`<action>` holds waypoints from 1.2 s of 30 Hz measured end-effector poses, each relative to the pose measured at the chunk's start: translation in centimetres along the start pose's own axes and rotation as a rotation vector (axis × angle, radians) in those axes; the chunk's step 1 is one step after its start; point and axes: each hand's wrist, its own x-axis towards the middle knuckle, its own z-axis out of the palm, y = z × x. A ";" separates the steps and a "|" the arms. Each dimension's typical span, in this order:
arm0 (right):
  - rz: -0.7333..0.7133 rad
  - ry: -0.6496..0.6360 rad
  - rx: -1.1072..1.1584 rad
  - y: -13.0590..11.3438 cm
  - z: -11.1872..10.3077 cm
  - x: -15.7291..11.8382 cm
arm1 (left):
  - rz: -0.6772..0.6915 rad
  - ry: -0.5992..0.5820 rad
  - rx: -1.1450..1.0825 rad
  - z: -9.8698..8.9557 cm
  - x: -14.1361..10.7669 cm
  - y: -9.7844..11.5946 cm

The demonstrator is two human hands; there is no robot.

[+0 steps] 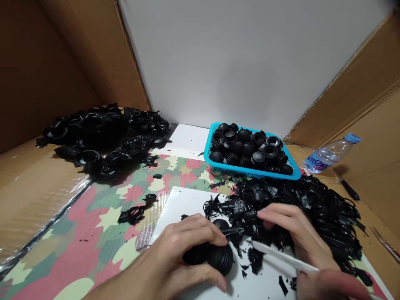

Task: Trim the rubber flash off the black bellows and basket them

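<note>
My left hand [190, 250] is wrapped round a ribbed black rubber part [221, 258], low over a white board [181, 204]. A strip of torn black rubber sticks out from this part toward the right. My right hand [308, 246] grips a slim, pale knife-like tool [284, 256]; its tip points left at the scraps beside the part. The fingers of that hand are partly stretched out above the tool. Small black scraps [256, 258] lie on the board between both hands.
A blue basket [250, 171] full of black rubber parts stands at the back. Untrimmed-looking black pieces [106, 141] are heaped at left, shredded black scraps [312, 208] at right. A water bottle [328, 156] leans near the cardboard wall [375, 125]. Scissors-like metal tips [383, 239] show at far right.
</note>
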 end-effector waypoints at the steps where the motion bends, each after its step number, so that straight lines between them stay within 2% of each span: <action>1: 0.029 -0.045 0.101 -0.3 0.1 0.0 | 0.004 0.005 0.010 0.1 -0.1 -0.1; 4: 0.000 -0.250 0.238 -1.3 0.4 0.5 | 0.010 0.012 0.053 0.5 -0.3 -0.2; 7: -0.076 -0.336 0.218 -1.8 0.8 0.9 | 0.023 0.043 0.060 0.8 -0.2 -0.1; 11: -0.089 -0.360 0.205 -1.7 1.1 0.9 | 0.053 0.029 0.097 0.7 0.1 0.1; 16: -0.042 -0.267 0.183 -1.9 2.0 0.6 | 0.074 0.010 0.143 0.6 0.1 0.1; 22: -0.131 -0.246 0.113 -0.7 3.4 -0.5 | 0.064 0.025 0.120 1.0 0.3 0.2; 24: -0.131 -0.253 0.109 -0.6 3.1 -0.6 | 0.065 0.039 0.127 1.2 0.2 0.2; 28: -0.128 -0.407 -0.009 -1.7 1.7 0.1 | 0.042 0.050 0.140 1.4 0.2 0.3; 32: -0.109 -0.473 -0.142 -2.6 1.0 0.8 | 0.022 0.027 0.138 1.3 0.1 0.4; 34: -0.107 -0.473 -0.148 -2.6 0.9 0.9 | 0.020 0.021 0.138 1.3 0.1 0.4; 36: -0.087 -0.421 -0.096 -2.3 0.8 0.9 | 0.022 0.031 0.145 1.2 0.1 0.4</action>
